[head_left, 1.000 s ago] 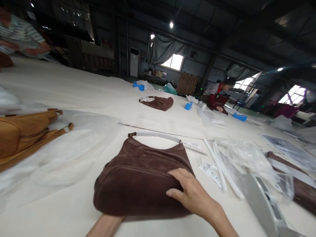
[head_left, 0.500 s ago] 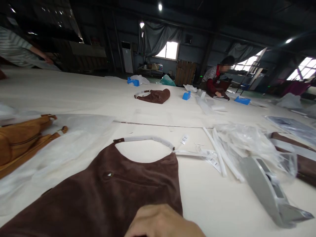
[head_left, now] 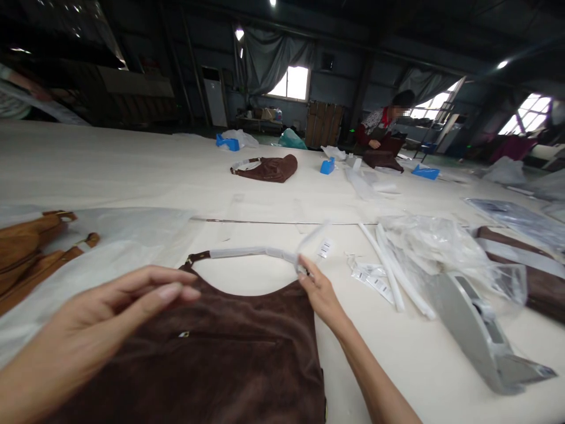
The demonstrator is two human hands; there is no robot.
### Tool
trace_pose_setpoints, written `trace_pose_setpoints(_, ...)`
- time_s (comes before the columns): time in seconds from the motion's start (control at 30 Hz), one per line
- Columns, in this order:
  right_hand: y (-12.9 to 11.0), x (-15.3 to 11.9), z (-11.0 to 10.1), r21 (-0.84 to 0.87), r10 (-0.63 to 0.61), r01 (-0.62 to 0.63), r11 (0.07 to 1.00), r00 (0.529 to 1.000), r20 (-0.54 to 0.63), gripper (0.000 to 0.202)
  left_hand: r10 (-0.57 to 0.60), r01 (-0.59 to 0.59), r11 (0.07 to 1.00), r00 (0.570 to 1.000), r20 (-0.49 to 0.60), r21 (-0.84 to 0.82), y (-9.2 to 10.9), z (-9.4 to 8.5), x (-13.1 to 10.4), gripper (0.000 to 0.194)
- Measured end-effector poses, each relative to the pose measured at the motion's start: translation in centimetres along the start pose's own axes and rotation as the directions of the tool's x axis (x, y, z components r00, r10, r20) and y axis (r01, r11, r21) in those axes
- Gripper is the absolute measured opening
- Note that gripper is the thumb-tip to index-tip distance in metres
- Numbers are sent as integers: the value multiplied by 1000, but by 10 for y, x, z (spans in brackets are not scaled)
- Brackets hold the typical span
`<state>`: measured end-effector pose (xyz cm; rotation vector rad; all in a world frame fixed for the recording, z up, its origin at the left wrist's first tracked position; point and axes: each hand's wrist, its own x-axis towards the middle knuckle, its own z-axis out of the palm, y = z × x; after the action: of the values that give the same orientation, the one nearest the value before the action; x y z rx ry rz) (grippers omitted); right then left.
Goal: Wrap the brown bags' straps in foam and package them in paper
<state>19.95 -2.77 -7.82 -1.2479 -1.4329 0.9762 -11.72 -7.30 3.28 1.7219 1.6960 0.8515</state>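
A dark brown leather handbag lies flat before me, its strap arched away from me and wrapped in white material. My right hand is closed at the strap's right end, fingertips pinched beside the metal fitting. A thin, blurred translucent strip sticks up from there. My left hand hovers over the bag's left side, holding nothing, fingers stretched out and thumb slightly apart. A small zip pull shows on the bag. Beside the strap lies a white barcode tag.
Right of the bag are more tags, white foam tubes, a grey tape dispenser, clear plastic bags and another brown bag. Tan bags lie left. A co-worker handles a bag across the table.
My left hand has come into view over the bag. My right hand has reached the strap's right end. The translucent strip there has swung from pointing right to pointing up.
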Motion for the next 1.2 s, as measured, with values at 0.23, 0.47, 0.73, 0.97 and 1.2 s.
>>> trace_pose_setpoints(0.23,7,-35,-10,-272,-71,39,962,992,-106,29,117,-46,982,907,405,-181,54,69,24,33)
trace_pose_setpoints(0.47,28,-94,0,-306,178,-199,931,979,-94,34,96,-172,976,893,440,136,51,170,103,28)
trace_pose_setpoints(0.73,16,-77,0,-335,107,-101,937,994,-1,37,-56,-41,971,918,392,236,51,234,123,38)
trace_pose_setpoints(0.97,37,35,-46,-757,-168,190,625,980,107,51,74,-94,994,961,265,62,48,225,113,39)
trace_pose_setpoints(1.2,11,21,-42,-844,-25,271,462,956,292,23,165,-140,970,980,115,-197,67,202,96,35)
